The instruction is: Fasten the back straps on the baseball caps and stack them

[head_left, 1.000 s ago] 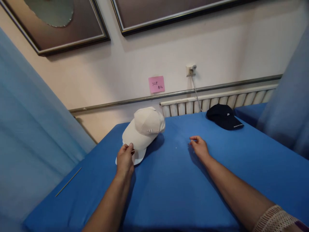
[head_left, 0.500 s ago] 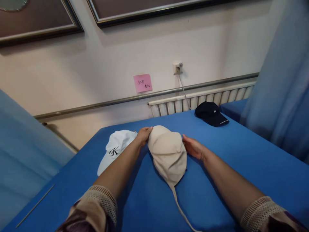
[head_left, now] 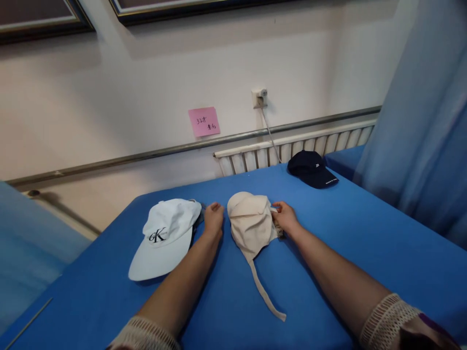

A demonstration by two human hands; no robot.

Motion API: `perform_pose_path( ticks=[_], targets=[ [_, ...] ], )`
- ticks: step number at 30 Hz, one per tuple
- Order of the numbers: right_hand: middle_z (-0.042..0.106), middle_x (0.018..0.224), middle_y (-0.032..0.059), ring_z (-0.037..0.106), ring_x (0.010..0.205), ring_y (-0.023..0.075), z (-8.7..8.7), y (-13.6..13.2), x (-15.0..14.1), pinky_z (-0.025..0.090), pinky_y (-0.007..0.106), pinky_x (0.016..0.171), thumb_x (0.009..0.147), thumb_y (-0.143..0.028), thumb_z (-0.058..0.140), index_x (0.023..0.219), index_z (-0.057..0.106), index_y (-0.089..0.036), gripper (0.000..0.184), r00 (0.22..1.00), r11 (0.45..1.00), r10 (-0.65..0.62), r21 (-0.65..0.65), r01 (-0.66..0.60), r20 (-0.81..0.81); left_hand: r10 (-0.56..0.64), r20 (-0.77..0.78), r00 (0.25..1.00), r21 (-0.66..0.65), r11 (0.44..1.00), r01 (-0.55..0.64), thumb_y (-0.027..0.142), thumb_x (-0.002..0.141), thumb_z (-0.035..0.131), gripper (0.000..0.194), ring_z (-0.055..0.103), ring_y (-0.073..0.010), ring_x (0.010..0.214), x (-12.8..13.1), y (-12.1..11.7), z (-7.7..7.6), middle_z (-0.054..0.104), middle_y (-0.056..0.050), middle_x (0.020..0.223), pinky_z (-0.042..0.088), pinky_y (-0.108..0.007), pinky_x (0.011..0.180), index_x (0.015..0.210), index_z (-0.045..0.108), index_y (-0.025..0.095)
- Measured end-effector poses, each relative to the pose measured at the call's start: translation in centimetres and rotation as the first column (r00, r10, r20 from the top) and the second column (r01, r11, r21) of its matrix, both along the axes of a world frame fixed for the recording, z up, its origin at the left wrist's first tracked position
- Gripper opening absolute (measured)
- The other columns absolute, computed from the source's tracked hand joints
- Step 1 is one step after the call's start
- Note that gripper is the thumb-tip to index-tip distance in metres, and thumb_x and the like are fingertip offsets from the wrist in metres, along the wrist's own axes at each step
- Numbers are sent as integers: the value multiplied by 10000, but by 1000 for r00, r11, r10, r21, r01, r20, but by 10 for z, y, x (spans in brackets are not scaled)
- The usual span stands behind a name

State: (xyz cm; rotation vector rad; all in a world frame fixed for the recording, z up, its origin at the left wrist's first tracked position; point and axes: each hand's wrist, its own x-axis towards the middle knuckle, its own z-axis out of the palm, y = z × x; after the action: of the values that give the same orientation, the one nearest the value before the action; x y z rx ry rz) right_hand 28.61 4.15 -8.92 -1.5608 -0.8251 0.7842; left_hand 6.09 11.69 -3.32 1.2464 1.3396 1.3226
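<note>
A beige cloth hat [head_left: 251, 221] with a long tie strap lies crumpled on the blue-covered bed [head_left: 233, 311], its strap trailing toward me. My right hand [head_left: 286, 217] pinches a strip at the hat's right edge, where a small tag shows just below the fingers. On the other side, my left hand [head_left: 214, 218] is slightly apart from the hat, fingers curled in with nothing visible in them. Left of that hand sits a white cap [head_left: 166, 238] with black "CK" lettering, its brim facing me; my left forearm passes close to the brim.
A dark navy cap [head_left: 312, 168] rests near the bed's far edge. Behind it are a radiator [head_left: 262, 156] and a wall rail [head_left: 146, 155]. Blue curtains [head_left: 412, 146] hang at both sides. A thin stick [head_left: 29, 323] lies at the near left.
My left hand has let go of the beige hat and moved slightly down. My right hand now grips its edge. The hat looks more folded, and its strap end has come into view.
</note>
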Motion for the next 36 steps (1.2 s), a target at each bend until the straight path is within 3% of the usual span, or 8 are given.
perform_pose_path(
  ticks=[3, 7, 10, 13, 19, 26, 31, 36],
  targets=[
    [572, 641, -31, 532, 626, 152, 1, -3, 2, 364, 251, 593, 618, -180, 732, 789, 614, -228, 213, 995, 999, -3, -37, 7, 104, -1, 38, 999, -143, 990, 7, 161, 641, 729, 378, 657, -215, 881, -17, -60, -5, 661, -121, 1033, 524, -316, 723, 996, 599, 163],
    [566, 630, -23, 555, 650, 165, 3, -8, 4, 378, 256, 600, 637, -187, 735, 784, 600, -212, 201, 982, 997, 32, -78, -18, 187, -133, 256, 958, -440, 866, 238, 234, 705, 767, 515, 672, -220, 894, -22, -111, 7, 660, -118, 1085, 576, -378, 742, 1161, 532, 188],
    [586, 638, -15, 573, 604, 160, 4, -12, -1, 417, 259, 564, 704, -207, 691, 823, 583, -198, 161, 984, 995, 70, -84, -57, 166, -129, 376, 917, -434, 850, 298, 179, 716, 762, 493, 686, -203, 849, -18, -114, 11, 682, -100, 1014, 581, -368, 763, 1150, 527, 183],
    [611, 641, -16, 586, 538, 147, 5, -15, -13, 456, 258, 513, 786, -225, 611, 895, 550, -194, 130, 987, 991, 121, -66, -115, 107, -121, 402, 908, -301, 919, 256, 113, 710, 738, 398, 683, -186, 854, -19, -93, 5, 689, -93, 968, 567, -333, 809, 1071, 576, 158],
    [601, 604, -26, 575, 532, 136, 7, -18, -20, 438, 239, 503, 735, -174, 624, 743, 514, -210, 116, 975, 983, 179, -66, -172, 134, 9, 109, 994, -97, 995, 2, 165, 713, 727, 391, 644, -219, 1019, -38, -51, -10, 641, -150, 1162, 505, -370, 931, 1079, 596, 120],
    [640, 728, -10, 557, 654, 136, 27, -36, -13, 393, 255, 627, 757, -197, 604, 741, 598, -207, 19, 865, 967, 241, -37, -250, 440, 73, -272, 960, 39, 997, -65, 245, 693, 723, 447, 626, -252, 992, -56, -58, 0, 676, -124, 1071, 476, -397, 914, 1117, 640, 130],
    [632, 725, -19, 534, 628, 119, 47, -68, -38, 355, 231, 587, 789, -253, 617, 788, 597, -206, 52, 618, 787, 555, -111, -607, 557, -67, -528, 846, 174, 967, 185, 343, 798, 595, 294, 616, -177, 698, -63, -87, 22, 681, -40, 787, 482, -291, 669, 1004, 677, 150],
    [654, 810, 9, 548, 718, 144, 53, -82, -53, 340, 244, 628, 762, -269, 675, 804, 604, -202, 106, 471, 768, 564, -221, -601, 678, -277, -770, 575, 133, 811, 570, 251, 834, 545, 162, 610, -158, 743, -55, -110, 33, 683, -42, 839, 453, -265, 688, 879, 679, 172]
  ],
)
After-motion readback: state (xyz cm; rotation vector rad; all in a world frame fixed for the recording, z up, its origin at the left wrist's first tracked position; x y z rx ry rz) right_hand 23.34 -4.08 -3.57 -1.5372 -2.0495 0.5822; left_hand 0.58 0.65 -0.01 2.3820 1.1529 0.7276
